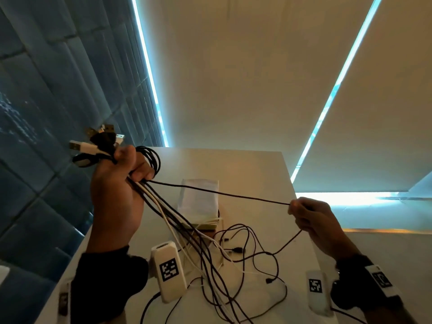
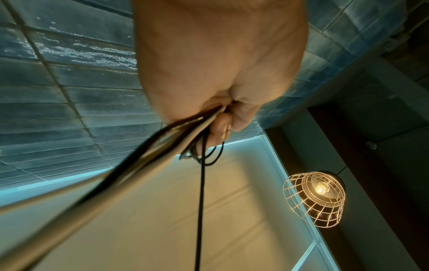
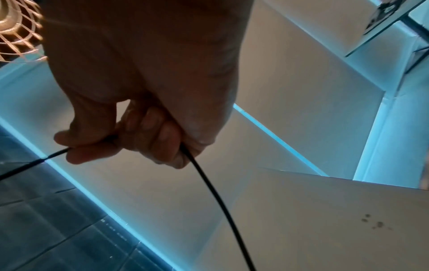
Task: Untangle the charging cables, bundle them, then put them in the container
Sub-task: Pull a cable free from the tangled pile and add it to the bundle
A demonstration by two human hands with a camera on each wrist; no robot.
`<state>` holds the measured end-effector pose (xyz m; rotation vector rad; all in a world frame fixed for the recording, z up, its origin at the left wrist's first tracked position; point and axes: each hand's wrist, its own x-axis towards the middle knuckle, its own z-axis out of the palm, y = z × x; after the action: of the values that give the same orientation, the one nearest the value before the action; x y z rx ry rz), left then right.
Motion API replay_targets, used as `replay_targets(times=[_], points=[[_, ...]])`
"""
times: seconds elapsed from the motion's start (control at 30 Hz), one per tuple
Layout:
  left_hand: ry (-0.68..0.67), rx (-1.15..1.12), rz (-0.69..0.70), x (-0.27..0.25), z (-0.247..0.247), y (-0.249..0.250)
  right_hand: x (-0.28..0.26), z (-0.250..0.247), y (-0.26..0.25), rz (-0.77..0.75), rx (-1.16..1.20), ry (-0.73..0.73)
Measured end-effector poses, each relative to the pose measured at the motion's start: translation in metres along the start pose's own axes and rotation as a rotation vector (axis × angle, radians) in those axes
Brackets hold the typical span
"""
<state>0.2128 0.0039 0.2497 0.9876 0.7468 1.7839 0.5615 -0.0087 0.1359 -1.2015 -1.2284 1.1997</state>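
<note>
My left hand (image 1: pixel 124 183) is raised above the table and grips a bundle of black and white charging cables (image 1: pixel 177 220). Their USB plugs (image 1: pixel 98 143) stick out above the fist, and a black cable loops round its fingers. In the left wrist view the cables (image 2: pixel 144 161) run out of the closed fist (image 2: pixel 223 113). One black cable (image 1: pixel 222 194) stretches taut from that fist to my right hand (image 1: pixel 308 218), which pinches it; the cable (image 3: pixel 209 183) leaves the hand (image 3: pixel 130 139) downward. Loose ends lie tangled on the table (image 1: pixel 247 258). A pale box-like container (image 1: pixel 198 199) stands behind them.
The white table (image 1: pixel 257 164) ends at a far edge; a blue tiled wall (image 1: pixel 46 113) runs along its left. White tracker blocks with printed markers (image 1: pixel 168 270) (image 1: pixel 315 286) sit at my wrists. A wire-cage lamp (image 2: pixel 313 199) hangs overhead.
</note>
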Motion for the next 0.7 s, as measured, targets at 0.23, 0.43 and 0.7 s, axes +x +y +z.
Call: replay_targets(times=[0.23,0.43,0.7], points=[[0.008,-0.005,-0.005,0.002,-0.002,0.002,-0.007,-0.007,0.033,0.114,-0.046,0.126],[-0.136,-0.076,-0.156,-0.004,0.016,0.002,0.013,0.043,0.044,0.249,-0.293,0.122],[-0.077,0.2,-0.455,-0.014,0.038,-0.027,0.022,0.119,-0.057,0.006,0.13,-0.033]])
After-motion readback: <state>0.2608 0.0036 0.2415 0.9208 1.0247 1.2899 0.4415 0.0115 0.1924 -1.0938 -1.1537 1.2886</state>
